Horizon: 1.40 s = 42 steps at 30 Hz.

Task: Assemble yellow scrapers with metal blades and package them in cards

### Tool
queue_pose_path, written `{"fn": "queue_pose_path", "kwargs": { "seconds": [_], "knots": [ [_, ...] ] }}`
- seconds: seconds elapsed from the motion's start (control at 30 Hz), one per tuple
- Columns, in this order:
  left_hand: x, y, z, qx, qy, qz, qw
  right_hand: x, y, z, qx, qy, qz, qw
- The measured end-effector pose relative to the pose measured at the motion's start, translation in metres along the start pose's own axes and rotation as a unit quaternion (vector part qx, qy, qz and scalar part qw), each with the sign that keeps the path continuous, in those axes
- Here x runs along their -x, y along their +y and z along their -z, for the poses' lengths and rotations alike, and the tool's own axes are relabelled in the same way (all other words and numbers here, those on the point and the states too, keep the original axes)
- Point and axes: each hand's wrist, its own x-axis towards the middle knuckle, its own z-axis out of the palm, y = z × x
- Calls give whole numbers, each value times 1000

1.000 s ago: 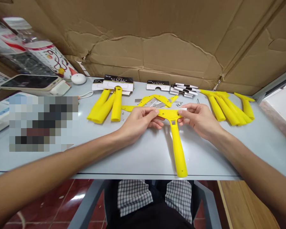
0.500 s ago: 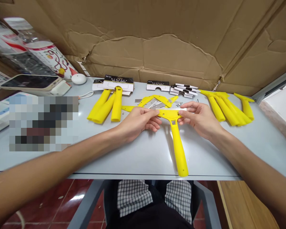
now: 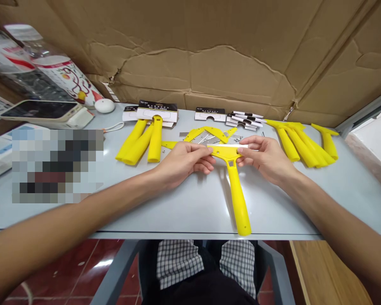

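- The scraper (image 3: 236, 186) is bright yellow and T-shaped, held above the middle of the table near its front edge, with the head (image 3: 227, 153) crosswise and the handle (image 3: 240, 207) pointing toward the person.
- A white strip (image 3: 231, 145) runs along the head's far edge; a small square opening sits at the neck, and a tiny hole marks the handle's lower end.
- The left hand (image 3: 186, 164) pinches the head's left end between thumb and fingers; the right hand (image 3: 268, 157) grips the right end likewise, its thumb on top.
- The table (image 3: 184, 212) is pale grey and glossy (the handle casts a soft shadow on it).
- Just beyond the hands lie yellow pieces (image 3: 205, 130) and small screws (image 3: 238, 139).
- Yellow tools stand in groups either side: carded ones (image 3: 155, 144) at left, bare ones (image 3: 300, 146) at right.
- Brown cardboard (image 3: 235, 72), creased and torn in places, rises behind.
- At far left are a bottle (image 3: 63, 72), a phone (image 3: 40, 109), a white case (image 3: 104, 105) and a blurred-out patch.
- Below are a red tiled floor (image 3: 82, 267), a grey chair (image 3: 114, 271) and checked cloth (image 3: 179, 262) on the lap.
- The black-and-white cards (image 3: 210, 114) carry pale print, too small to read surely; the bottle's label shows fruit and dark red curling lines.
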Motion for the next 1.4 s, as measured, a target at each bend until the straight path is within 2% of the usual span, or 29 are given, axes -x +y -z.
{"fn": "queue_pose_path", "kwargs": {
  "seconds": [0.3, 0.63, 0.7, 0.77, 0.83, 0.9, 0.93, 0.97, 1.0, 1.1, 1.23, 1.4],
  "knots": [
    [1, 1, 0, -22, 23, -1, 999, 1, -2, -1, 9, -2, 2, 1000],
    [1, -2, 2, -24, 15, 10, 1000, 2, 1, -3, 27, -9, -1, 1000],
    [1, -2, 2, -23, 21, 5, 1000, 1, 0, 0, 50, -21, -7, 998],
    [1, 0, 2, -24, 34, 8, 999, -2, -5, 8, 120, -21, 15, 992],
    [2, 3, 1, -27, 50, 15, 998, -8, -13, 24, 252, 21, 92, 963],
    [2, 5, 0, -30, 62, 21, 997, -15, -21, 44, 419, 88, 186, 885],
    [2, 5, 0, -30, 64, 21, 997, -18, -25, 54, 488, 85, 208, 843],
    [2, 5, 0, -30, 64, 21, 997, -21, -28, 62, 536, 70, 213, 814],
    [1, 5, 1, -29, 63, 19, 997, -23, -30, 69, 566, 48, 207, 796],
    [0, 3, 3, -28, 59, 13, 998, -23, -32, 75, 601, -19, 196, 774],
    [-1, 1, 2, -32, 57, 8, 998, -15, -28, 62, 609, -114, 205, 758],
    [0, 2, 0, -30, 60, 14, 998, -11, -19, 52, 637, -132, 171, 740]
  ]
}}
